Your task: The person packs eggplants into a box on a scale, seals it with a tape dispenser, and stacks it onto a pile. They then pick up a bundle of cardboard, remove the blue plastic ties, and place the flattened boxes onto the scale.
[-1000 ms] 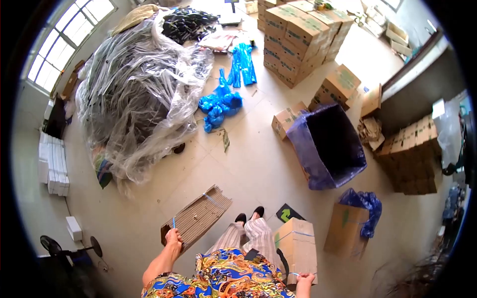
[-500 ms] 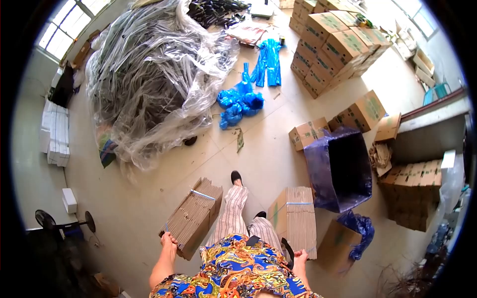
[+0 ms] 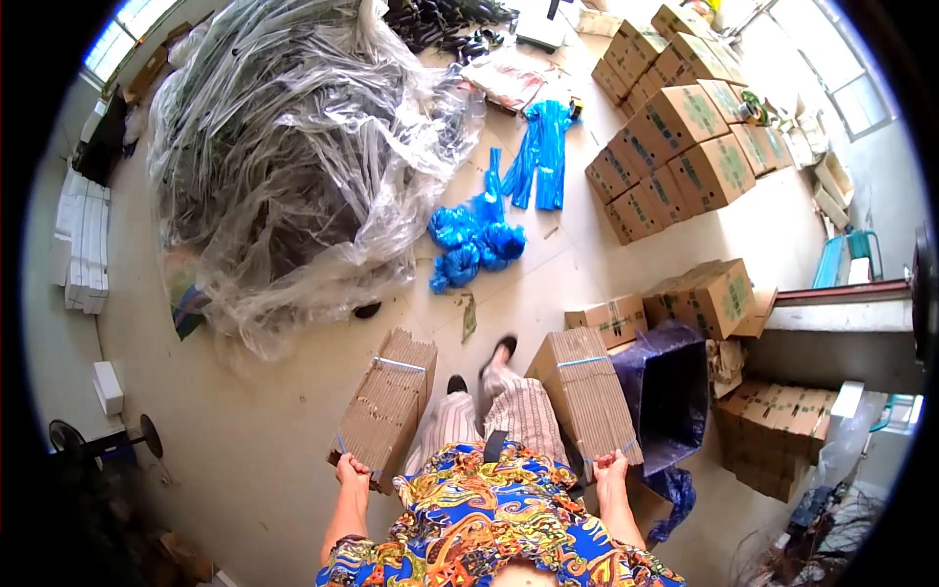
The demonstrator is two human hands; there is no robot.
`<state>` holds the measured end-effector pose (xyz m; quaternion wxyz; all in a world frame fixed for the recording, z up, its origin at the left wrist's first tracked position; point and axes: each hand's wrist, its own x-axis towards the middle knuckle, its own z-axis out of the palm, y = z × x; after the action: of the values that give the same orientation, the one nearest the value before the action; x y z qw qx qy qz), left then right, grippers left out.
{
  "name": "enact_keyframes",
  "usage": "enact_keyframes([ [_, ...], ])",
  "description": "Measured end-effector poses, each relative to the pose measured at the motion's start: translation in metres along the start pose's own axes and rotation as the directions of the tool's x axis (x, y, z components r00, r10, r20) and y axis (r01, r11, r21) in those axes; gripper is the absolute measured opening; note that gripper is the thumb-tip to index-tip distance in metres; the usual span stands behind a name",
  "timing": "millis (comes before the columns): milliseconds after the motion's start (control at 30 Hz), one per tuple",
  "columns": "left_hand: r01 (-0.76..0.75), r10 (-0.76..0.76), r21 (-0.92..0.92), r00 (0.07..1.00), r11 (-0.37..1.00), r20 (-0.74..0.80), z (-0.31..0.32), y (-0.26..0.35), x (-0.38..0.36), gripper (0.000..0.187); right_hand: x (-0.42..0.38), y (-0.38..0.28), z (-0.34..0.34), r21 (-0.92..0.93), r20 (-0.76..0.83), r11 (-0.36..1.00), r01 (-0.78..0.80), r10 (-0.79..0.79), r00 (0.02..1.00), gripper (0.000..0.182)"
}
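Observation:
My left hand (image 3: 353, 471) is closed on the near end of a bundle of flattened cardboard boxes (image 3: 391, 401), where a thin blue strap runs. The bundle hangs at my left side, tilted, its far end bound by another blue strap. On the other side my right hand (image 3: 610, 467) is closed at the near end of a second bundle of flattened cardboard boxes (image 3: 592, 396), also tied with blue straps. My fingers seem hooked under the straps, though the exact grip is too small to see. Both bundles flank my striped trousers (image 3: 528, 411).
A big heap under clear plastic sheeting (image 3: 303, 186) lies ahead left. Blue plastic bags (image 3: 479, 240) are on the floor ahead. Stacked cartons (image 3: 675, 137) stand ahead right. A purple-lined open container (image 3: 675, 391) is close beside the right bundle. A fan (image 3: 108, 440) stands left.
I have stepped forward, with my right foot now ahead of the left. Both bundles swung along with me, the right one turning leftward at its far end. The purple-lined container now appears nearer my side.

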<state>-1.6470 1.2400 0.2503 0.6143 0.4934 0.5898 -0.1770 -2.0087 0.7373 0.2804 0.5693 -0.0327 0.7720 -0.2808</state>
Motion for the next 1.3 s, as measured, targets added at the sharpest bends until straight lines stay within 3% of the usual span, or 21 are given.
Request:
enact_keyframes([
  [167, -0.044, 0.044, -0.068, 0.999, 0.997, -0.003, 0.095, 0.033, -0.025, 0.020, -0.005, -0.023, 0.114, -0.051, 0.115, 0.998, 0.032, -0.026, 0.993, 0.023],
  [267, -0.074, 0.074, -0.032, 0.997, 0.997, -0.027, 0.153, 0.054, -0.036, 0.020, 0.002, -0.028, 0.166, 0.036, 0.171, 0.999, 0.040, -0.046, 0.984, 0.023],
  [333, -0.086, 0.086, -0.001, 0.995, 0.996, -0.056, 0.196, 0.069, -0.043, 0.020, 0.009, -0.042, 0.197, 0.066, 0.147, 0.996, -0.061, 0.051, 0.988, 0.022],
  [500, -0.095, 0.093, -0.034, 0.994, 0.995, -0.065, 0.276, 0.104, -0.061, 0.024, 0.000, -0.081, 0.253, 0.107, 0.107, 0.994, -0.028, 0.016, 0.994, 0.024],
  [633, -0.081, 0.079, -0.026, 0.994, 0.996, -0.069, 0.339, 0.112, -0.056, 0.027, 0.006, -0.106, 0.315, 0.082, 0.035, 0.992, -0.091, 0.089, 0.995, 0.026],
  [767, -0.041, 0.040, -0.023, 0.997, 0.999, -0.062, 0.408, 0.126, -0.041, 0.028, -0.001, -0.126, 0.370, -0.006, 0.041, 0.999, 0.032, -0.031, 0.999, 0.026],
  [833, -0.021, 0.020, -0.045, 1.000, 0.999, -0.015, 0.446, 0.137, -0.035, 0.027, -0.009, -0.135, 0.405, 0.014, -0.004, 1.000, 0.012, -0.012, 1.000, 0.027],
  [933, 0.007, -0.006, -0.050, 1.000, 0.999, 0.017, 0.506, 0.153, -0.039, 0.030, -0.006, -0.148, 0.407, -0.065, 0.365, 0.997, 0.041, -0.015, 0.931, 0.024],
  [1000, 0.001, -0.001, 0.010, 1.000, 1.000, 0.002, 0.539, 0.165, -0.038, 0.030, -0.027, -0.164, 0.453, 0.006, 0.170, 1.000, 0.030, -0.031, 0.985, 0.026],
  [1100, 0.055, -0.054, 0.029, 0.998, 0.998, -0.024, 0.576, 0.191, -0.031, 0.029, -0.052, -0.183, 0.498, 0.012, 0.156, 0.996, 0.088, -0.089, 0.984, 0.027],
  [1200, 0.058, -0.058, 0.008, 0.998, 0.998, -0.005, 0.609, 0.208, -0.032, 0.027, -0.070, -0.189, 0.532, 0.064, 0.237, 0.993, 0.098, -0.110, 0.965, 0.025],
  [1233, 0.048, -0.048, 0.027, 0.999, 0.998, 0.012, 0.623, 0.212, -0.035, 0.026, -0.083, -0.190, 0.543, 0.082, 0.351, 0.991, 0.103, -0.125, 0.928, 0.024],
  [1300, 0.025, -0.027, 0.041, 0.999, 0.999, 0.042, 0.660, 0.231, -0.044, 0.025, -0.070, -0.191, 0.574, 0.046, 0.082, 0.998, 0.044, -0.048, 0.996, 0.028],
])
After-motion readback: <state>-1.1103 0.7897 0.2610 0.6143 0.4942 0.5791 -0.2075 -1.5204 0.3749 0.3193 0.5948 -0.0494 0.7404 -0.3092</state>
